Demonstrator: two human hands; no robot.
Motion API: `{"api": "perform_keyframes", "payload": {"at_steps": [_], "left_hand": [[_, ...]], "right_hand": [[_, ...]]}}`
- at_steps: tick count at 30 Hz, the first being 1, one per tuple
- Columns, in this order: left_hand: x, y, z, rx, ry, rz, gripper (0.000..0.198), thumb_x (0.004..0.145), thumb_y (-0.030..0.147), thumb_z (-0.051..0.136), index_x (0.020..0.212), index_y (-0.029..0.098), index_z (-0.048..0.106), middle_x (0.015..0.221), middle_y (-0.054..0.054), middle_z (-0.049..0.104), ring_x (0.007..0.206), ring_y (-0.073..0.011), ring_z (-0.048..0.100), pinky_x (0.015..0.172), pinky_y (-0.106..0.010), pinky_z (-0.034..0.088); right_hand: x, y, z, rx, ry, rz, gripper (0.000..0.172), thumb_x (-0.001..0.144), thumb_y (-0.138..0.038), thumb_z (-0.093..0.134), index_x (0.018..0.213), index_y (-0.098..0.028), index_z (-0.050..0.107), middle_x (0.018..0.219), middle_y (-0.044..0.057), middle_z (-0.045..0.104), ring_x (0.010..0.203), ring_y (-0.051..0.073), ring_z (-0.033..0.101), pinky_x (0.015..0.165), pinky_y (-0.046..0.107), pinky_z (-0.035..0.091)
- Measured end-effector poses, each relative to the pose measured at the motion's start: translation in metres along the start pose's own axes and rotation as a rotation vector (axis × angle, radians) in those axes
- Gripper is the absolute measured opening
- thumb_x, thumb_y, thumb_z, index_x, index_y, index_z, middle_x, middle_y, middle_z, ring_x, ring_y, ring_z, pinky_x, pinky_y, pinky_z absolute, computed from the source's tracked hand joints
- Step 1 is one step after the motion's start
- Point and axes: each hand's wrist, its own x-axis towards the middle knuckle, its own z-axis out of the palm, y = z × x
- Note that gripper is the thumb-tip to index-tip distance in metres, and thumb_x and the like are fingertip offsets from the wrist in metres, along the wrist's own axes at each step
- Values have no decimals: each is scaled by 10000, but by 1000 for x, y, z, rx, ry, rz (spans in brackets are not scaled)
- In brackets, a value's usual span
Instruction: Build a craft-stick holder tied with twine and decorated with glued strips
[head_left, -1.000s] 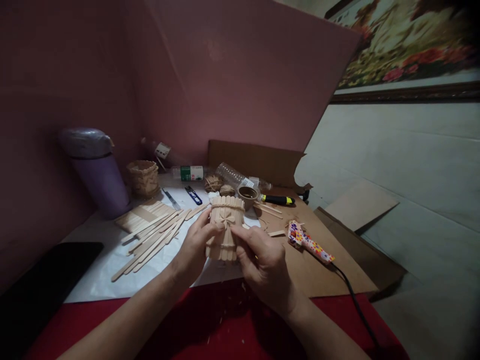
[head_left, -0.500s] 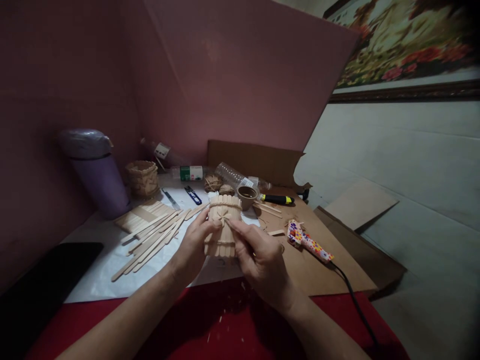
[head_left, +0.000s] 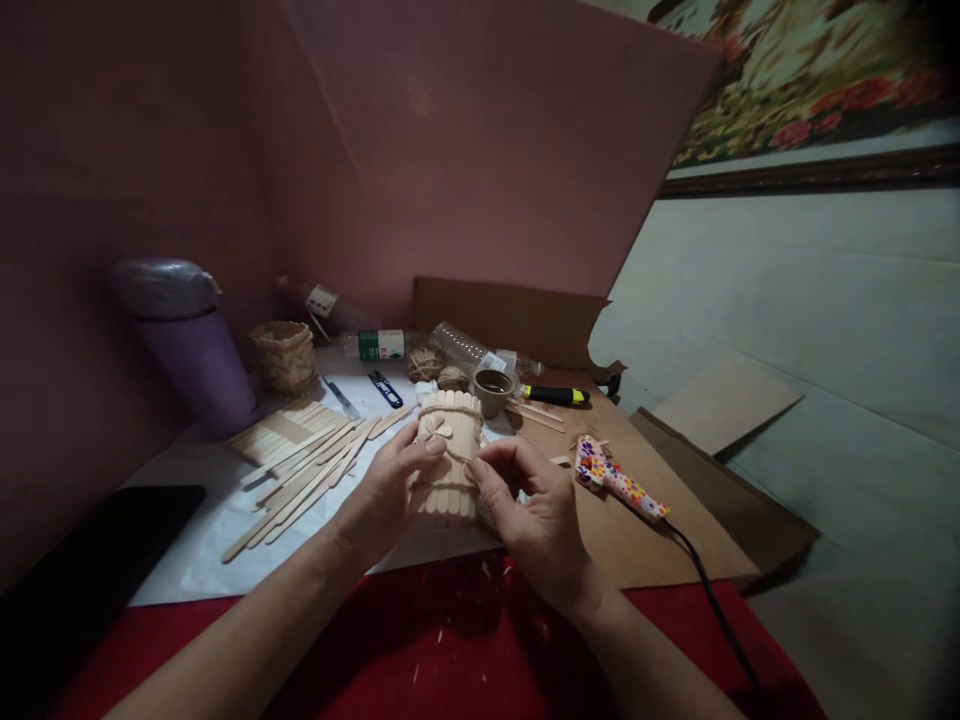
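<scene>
A small holder made of upright craft sticks [head_left: 459,492] is held up in front of me, with twine wound round it near the top and the bottom. My left hand [head_left: 386,490] is closed round its left side, the thumb pressing by a pale flower-like decoration [head_left: 438,428] on the front. A thin cord-like strand, apparently twine [head_left: 456,457], runs below the decoration to my right hand [head_left: 536,505]. Thumb and forefinger of that hand pinch its end at the holder's right front. The holder's back and my left fingertips are hidden.
Loose craft sticks [head_left: 315,478] lie on white paper at left. Behind are a woven-looking pot [head_left: 283,358], thread snips [head_left: 386,389], twine balls [head_left: 426,364], plastic bottles [head_left: 465,347] and a brown cup [head_left: 493,392]. A flower-patterned glue gun [head_left: 619,482] with a cord rests on cardboard at right.
My right hand has drawn back from the decoration to the right and slightly down, exposing the strand between them. My left hand keeps holding the holder, which has turned slightly.
</scene>
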Motion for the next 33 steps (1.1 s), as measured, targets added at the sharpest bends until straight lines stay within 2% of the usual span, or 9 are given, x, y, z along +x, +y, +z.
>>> {"api": "perform_keyframes", "payload": {"at_steps": [3, 10, 14, 21, 25, 30, 33], "left_hand": [[3, -1, 0, 7, -25, 27, 431, 764, 240, 619, 1182, 179, 534, 1055, -96, 646, 852, -215, 631, 678, -297, 509], [3, 3, -2, -27, 17, 5, 337, 754, 203, 618, 1086, 167, 571, 953, -83, 675, 742, -194, 641, 618, -282, 518], [2, 5, -5, -76, 13, -19, 388, 743, 188, 618, 1127, 156, 569, 900, -86, 691, 687, -192, 642, 601, -289, 519], [3, 5, -6, -90, 49, -52, 499, 707, 171, 639, 1197, 148, 550, 987, -108, 694, 770, -223, 663, 636, -295, 527], [3, 6, -5, -86, 51, -65, 505, 702, 190, 646, 1197, 150, 551, 994, -109, 694, 792, -235, 666, 662, -318, 539], [1, 11, -3, -83, 84, -66, 526, 686, 158, 650, 1204, 169, 555, 954, -82, 701, 803, -223, 669, 672, -294, 537], [0, 10, -5, -65, 73, -61, 500, 702, 171, 656, 1192, 210, 565, 956, -58, 697, 769, -202, 665, 597, -266, 528]], "right_hand": [[-1, -1, 0, -16, -21, 6, 98, 874, -245, 534, 809, -180, 567, 700, -4, 569, 617, 105, 512, 569, 230, 405], [2, -3, -8, 0, -66, -8, 74, 864, -244, 538, 888, -179, 567, 690, -13, 540, 571, 101, 448, 525, 234, 379], [4, -2, -12, 49, -69, 15, 97, 867, -245, 530, 928, -175, 559, 706, -9, 533, 596, 108, 465, 542, 239, 395], [5, 0, -13, 103, -44, 48, 93, 857, -261, 553, 885, -172, 558, 739, 7, 567, 645, 118, 514, 579, 243, 425], [8, 3, -13, 150, 68, 84, 122, 848, -290, 584, 881, -183, 535, 734, -6, 561, 636, 113, 531, 572, 233, 430], [13, 10, -16, 193, 343, 78, 203, 820, -339, 636, 761, -188, 514, 724, -9, 555, 645, 111, 529, 613, 238, 442], [14, 16, -17, 195, 367, 103, 245, 833, -394, 613, 733, -188, 527, 628, -24, 528, 565, 109, 495, 548, 234, 411]]}}
